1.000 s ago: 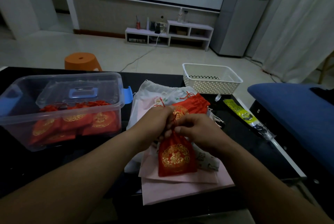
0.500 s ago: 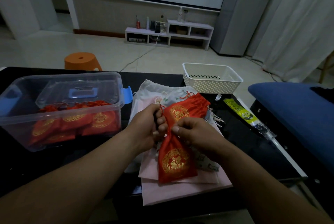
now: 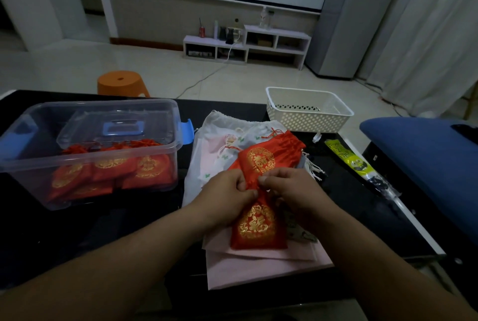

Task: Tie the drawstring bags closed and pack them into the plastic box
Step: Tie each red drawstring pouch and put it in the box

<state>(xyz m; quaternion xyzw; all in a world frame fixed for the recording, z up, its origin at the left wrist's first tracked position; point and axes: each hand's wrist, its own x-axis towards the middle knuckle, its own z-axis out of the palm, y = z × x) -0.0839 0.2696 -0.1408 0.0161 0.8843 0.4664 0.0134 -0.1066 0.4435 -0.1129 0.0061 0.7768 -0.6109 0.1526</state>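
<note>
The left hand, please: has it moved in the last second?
Yes: the left hand, pinching the red drawstring bag, has drawn slightly back toward the person, away from the white basket.

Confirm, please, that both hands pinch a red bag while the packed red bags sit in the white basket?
The head view shows the packed red bags in the clear plastic box, not the white basket. Left hand and right hand pinch a red bag.
</note>
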